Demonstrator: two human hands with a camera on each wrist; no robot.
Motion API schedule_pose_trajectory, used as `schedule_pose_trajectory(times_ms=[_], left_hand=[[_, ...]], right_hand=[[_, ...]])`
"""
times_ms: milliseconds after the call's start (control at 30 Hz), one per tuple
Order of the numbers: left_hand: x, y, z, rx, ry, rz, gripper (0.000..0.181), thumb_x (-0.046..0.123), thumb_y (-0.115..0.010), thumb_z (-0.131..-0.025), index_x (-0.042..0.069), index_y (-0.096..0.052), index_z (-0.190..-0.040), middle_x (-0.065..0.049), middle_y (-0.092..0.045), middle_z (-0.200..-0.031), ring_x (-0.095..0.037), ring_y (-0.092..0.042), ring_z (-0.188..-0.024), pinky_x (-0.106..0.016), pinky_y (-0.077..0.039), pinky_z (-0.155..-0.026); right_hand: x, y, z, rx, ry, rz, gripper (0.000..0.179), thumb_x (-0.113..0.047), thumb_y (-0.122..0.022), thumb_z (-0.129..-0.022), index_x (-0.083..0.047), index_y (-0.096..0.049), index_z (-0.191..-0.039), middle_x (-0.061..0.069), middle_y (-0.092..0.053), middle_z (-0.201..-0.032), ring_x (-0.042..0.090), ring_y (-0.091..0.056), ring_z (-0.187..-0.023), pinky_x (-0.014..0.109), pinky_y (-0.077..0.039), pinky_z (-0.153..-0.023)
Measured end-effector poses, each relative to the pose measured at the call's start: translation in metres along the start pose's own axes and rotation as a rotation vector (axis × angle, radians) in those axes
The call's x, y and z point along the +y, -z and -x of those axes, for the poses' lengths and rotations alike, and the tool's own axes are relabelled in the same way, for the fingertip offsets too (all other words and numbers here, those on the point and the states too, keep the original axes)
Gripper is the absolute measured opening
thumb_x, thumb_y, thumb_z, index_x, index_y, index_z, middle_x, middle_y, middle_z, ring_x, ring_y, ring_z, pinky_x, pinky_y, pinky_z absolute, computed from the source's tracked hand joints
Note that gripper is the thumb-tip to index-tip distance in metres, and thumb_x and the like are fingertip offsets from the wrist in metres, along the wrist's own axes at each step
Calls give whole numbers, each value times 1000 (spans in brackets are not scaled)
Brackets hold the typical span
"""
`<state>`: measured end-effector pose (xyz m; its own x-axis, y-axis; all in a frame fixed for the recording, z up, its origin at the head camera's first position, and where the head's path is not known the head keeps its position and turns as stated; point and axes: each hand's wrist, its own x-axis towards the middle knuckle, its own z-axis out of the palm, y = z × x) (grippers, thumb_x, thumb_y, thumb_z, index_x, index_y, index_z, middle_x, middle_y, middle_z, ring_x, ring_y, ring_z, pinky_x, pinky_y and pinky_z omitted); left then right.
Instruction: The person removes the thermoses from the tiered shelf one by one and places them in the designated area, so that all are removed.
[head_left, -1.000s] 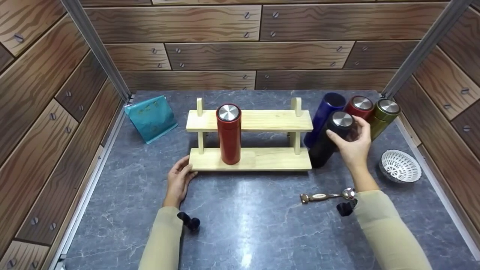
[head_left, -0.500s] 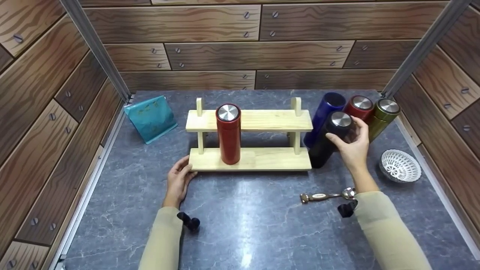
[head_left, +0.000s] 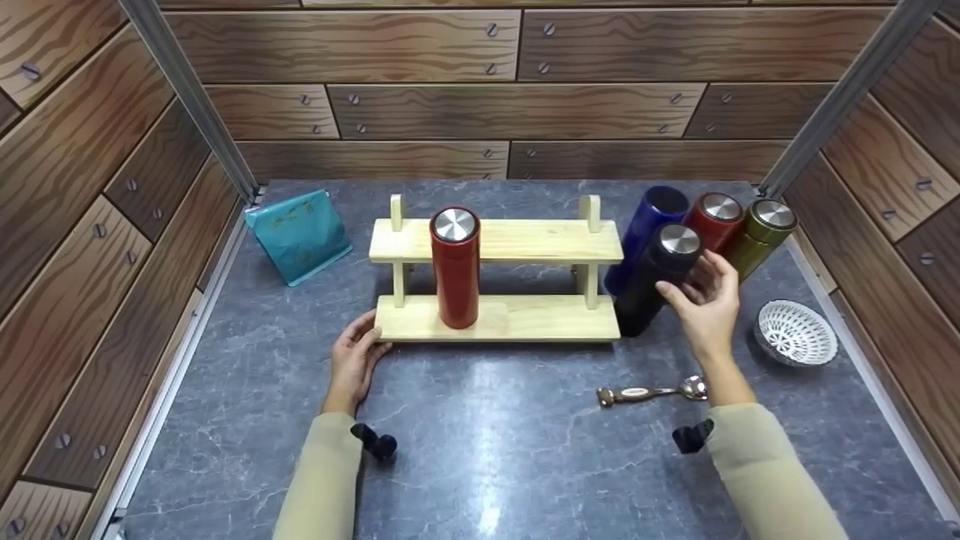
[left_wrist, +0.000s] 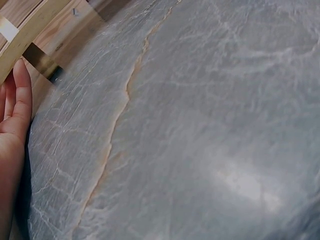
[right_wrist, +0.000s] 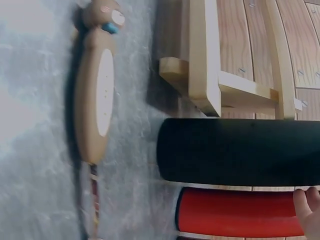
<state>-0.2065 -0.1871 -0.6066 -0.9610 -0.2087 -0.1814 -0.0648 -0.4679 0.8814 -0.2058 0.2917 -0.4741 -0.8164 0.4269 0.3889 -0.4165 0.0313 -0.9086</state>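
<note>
My left hand [head_left: 354,360] grips the front left corner of a small two-tier wooden shelf [head_left: 555,315], thumb on the lower board. In the left wrist view its straight fingers [left_wrist: 21,95] lie against the board's edge. A red thermos [head_left: 457,277] stands upright on that lower board. My right hand [head_left: 705,307] is beside a black thermos [head_left: 645,292] at the shelf's right end, fingers loosely bent. The thumb overlaps the flask in the head view. From the right wrist, the fingertips [right_wrist: 301,202] show just off the side of the black thermos, in front of another red thermos [right_wrist: 240,212].
A blue thermos [head_left: 656,210], a second red one [head_left: 712,225] and a green one [head_left: 757,240] stand close behind the black flask. Nearer lie a spoon [head_left: 637,394] with an animal-head handle and a white basket [head_left: 761,337]. A teal pouch [head_left: 304,236] stands at left.
My right hand has slid slightly down and away from the black thermos's top, its fingers loosening. The thermos stays put. My left hand keeps its place on the shelf.
</note>
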Motion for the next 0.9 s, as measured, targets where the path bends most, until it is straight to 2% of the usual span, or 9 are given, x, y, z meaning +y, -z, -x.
schedule_pose_trajectory(times_ms=[167,333,433,767,900], left_hand=[[0,-1,1,-5,9,-4,40,3,-64,-86,5,-56,-125,-14,-52,-121,-23,-60,-92,-34,-54,-75],[0,0,0,0,3,-2,39,3,-64,-86,6,-56,-124,-14,-53,-120,-23,-60,-91,-34,-54,-74],[0,1,0,-2,-2,1,39,3,-64,-85,5,-56,-124,-14,-53,-120,-22,-60,-90,-34,-54,-73],[0,1,0,-6,2,5,41,5,-65,-85,5,-56,-125,-14,-53,-122,-24,-60,-93,-35,-54,-75],[1,1,1,-10,8,-12,41,6,-65,-86,6,-56,-125,-13,-52,-122,-24,-60,-95,-35,-54,-76]], right_hand=[[6,4,9,34,27,-85,73,21,-73,-64,3,-44,-128,16,-48,-123,27,-52,-104,30,-49,-82],[2,4,15,16,85,-162,73,26,-70,-63,8,-42,-127,29,-40,-129,34,-50,-105,31,-50,-80],[1,4,19,-2,114,-189,72,28,-67,-63,10,-41,-127,32,-38,-129,37,-49,-106,32,-50,-80],[-5,-2,35,-31,206,-176,65,26,-68,-64,12,-44,-122,32,-46,-122,38,-51,-105,33,-49,-84],[-6,-7,39,-71,216,-198,63,28,-65,-65,16,-42,-122,34,-46,-120,38,-52,-103,34,-50,-83]])
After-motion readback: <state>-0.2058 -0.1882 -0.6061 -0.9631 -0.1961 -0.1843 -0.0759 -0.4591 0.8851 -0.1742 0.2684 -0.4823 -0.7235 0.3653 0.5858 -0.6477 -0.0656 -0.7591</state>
